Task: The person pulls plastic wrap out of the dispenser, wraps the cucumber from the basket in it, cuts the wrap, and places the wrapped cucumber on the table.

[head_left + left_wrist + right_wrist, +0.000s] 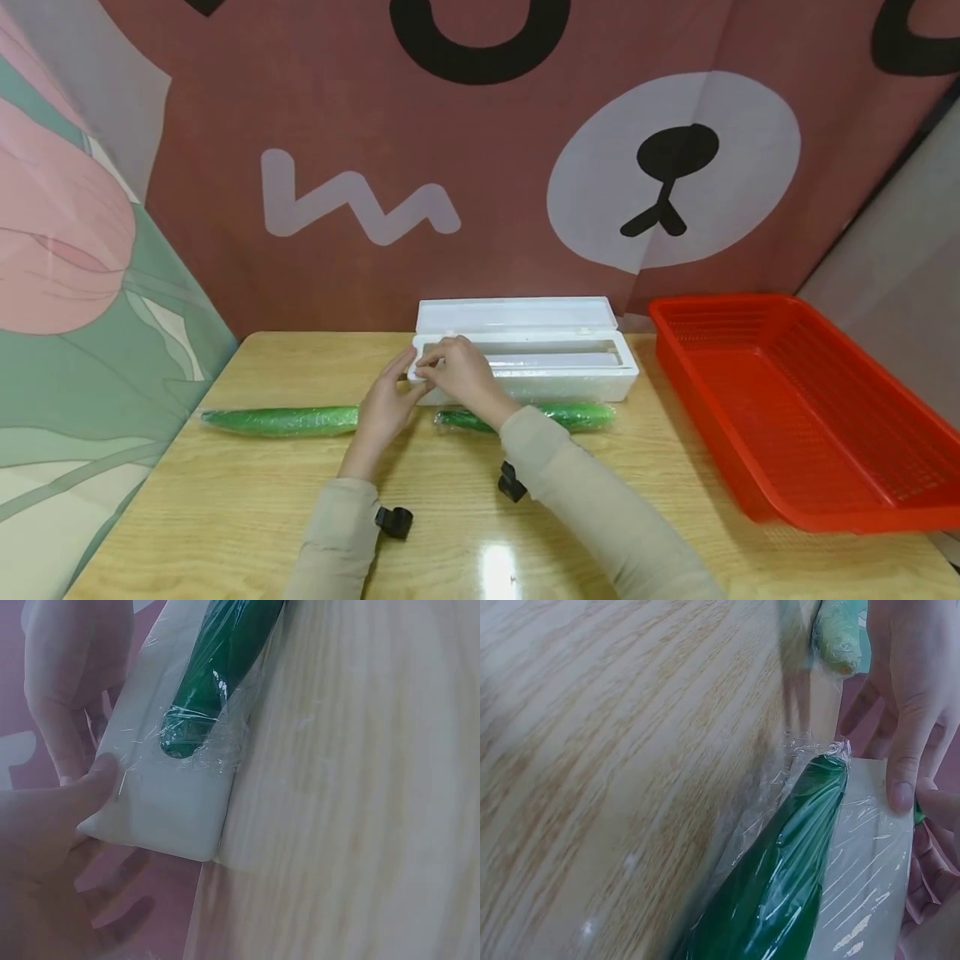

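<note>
A long white cling film box (558, 387) stands with its lid (517, 315) raised and a pale roll (555, 360) inside. My left hand (384, 410) holds its left end, thumb on the front edge and fingers round the end. My right hand (461, 371) reaches to that same end, thumb and forefinger pinched together. By its thumb shows a small green piece (919, 813); most of it is hidden. A film-wrapped cucumber (577, 416) lies along the box's front, partly under my right forearm. Left of it lies another wrapped cucumber (281, 421), its right end behind my left hand.
A red plastic basket (720, 433) stands on the right of the wooden table (442, 533). Behind the table hangs a printed curtain (360, 283), close to the box's raised lid.
</note>
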A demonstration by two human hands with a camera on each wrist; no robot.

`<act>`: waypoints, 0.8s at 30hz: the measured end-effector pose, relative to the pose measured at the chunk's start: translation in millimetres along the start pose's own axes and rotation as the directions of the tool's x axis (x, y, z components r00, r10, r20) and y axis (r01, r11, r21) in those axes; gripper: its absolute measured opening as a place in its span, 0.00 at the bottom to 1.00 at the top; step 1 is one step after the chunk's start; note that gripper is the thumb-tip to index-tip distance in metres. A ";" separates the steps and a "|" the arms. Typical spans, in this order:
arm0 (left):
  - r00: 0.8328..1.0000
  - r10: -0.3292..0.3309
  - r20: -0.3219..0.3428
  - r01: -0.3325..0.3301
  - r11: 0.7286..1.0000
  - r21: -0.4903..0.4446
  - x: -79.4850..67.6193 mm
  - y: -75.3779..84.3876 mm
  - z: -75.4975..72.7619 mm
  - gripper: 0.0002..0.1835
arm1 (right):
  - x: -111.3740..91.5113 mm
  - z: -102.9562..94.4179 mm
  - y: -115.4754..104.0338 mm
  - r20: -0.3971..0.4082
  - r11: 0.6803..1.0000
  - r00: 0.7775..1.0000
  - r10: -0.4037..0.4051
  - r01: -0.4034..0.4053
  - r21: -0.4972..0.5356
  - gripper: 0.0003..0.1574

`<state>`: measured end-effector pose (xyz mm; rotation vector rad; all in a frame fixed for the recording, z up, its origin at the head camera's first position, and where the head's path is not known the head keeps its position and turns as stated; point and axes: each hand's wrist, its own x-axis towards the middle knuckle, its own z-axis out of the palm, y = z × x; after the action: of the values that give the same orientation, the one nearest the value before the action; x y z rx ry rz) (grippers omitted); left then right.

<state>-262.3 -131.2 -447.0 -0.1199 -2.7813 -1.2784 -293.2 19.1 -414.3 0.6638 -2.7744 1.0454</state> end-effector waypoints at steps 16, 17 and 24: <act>0.999 0.014 -0.035 -0.010 0.994 0.111 -1.6 3.0 -0.6 0.36 | 2.7 -2.4 2.9 0.027 0.999 1.000 -0.007 0.009 -0.052 0.08; 0.999 0.015 -0.038 -0.010 0.993 0.114 -1.7 3.3 -0.8 0.36 | 3.0 -2.7 2.7 0.030 0.999 1.000 -0.005 0.006 -0.053 0.08; 0.999 0.018 -0.038 -0.013 0.991 0.132 -1.4 2.5 -0.9 0.35 | 2.8 -4.6 3.0 0.053 0.999 0.999 0.010 -0.008 -0.053 0.08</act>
<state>-260.6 -130.4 -444.6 -0.1067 -2.8160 -1.0774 -297.3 23.1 -412.0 0.6830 -2.8424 0.9657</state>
